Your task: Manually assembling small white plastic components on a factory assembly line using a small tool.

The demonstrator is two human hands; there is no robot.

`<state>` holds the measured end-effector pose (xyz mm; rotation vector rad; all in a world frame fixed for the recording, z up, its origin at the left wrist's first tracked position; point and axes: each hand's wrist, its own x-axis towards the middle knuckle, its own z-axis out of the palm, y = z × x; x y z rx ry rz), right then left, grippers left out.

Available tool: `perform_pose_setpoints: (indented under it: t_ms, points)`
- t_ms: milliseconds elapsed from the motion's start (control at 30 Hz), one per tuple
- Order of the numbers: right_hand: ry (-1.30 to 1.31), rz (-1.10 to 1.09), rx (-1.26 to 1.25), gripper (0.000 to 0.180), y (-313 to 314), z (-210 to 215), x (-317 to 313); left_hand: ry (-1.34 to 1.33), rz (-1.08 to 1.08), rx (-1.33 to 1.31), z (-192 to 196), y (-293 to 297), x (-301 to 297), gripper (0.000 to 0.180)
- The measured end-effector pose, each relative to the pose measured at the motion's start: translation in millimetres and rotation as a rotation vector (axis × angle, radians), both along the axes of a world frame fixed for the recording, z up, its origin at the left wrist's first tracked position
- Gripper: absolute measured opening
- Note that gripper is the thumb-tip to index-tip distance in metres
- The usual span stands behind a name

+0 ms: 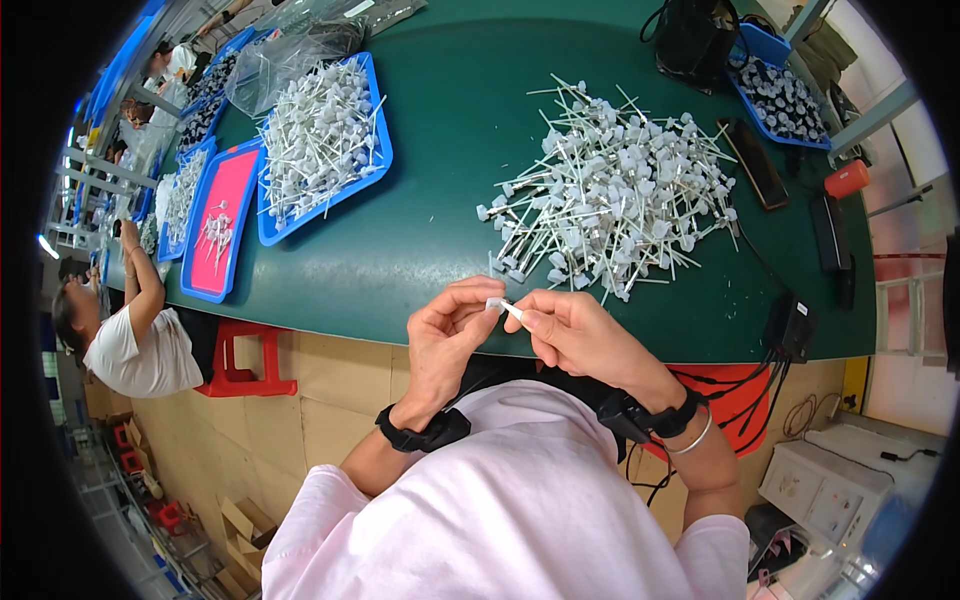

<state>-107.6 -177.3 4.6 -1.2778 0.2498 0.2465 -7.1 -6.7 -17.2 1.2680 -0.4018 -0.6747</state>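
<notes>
Small white plastic piece [503, 306]: pinched between left hand [447, 335] and right hand [570, 335], near the heap of white sticks [610, 200] on the green tabletop [440, 220].

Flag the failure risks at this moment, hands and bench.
1. The small white plastic stemmed part is pinched only at the fingertips of the left hand and right hand, at the green table's edge; a slip likely drops it to the floor.
2. The loose pile of white stemmed parts looks tangled; pulling one may drag others off.

Pale pink short-sleeved shirt [520, 510], black wrist straps, silver bangle [697, 440].
</notes>
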Motion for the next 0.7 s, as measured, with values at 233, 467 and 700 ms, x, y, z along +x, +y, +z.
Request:
perform_pose_setpoints:
  t_ms: [233,467,700]
  points:
    - [-0.085,-0.039,-0.463,0.024,3.5,14.7,-4.2,0.091,0.038,0.028,-2.2,-3.2,0.5,0.019]
    - [-0.098,-0.086,-0.561,0.018,9.2,23.9,-10.4,0.099,0.053,0.018,-4.4,-4.6,0.8,0.016]
    - [-0.251,-0.163,-0.809,0.017,17.0,16.5,-8.5,0.109,0.057,0.026,-2.3,-5.6,-0.3,0.017]
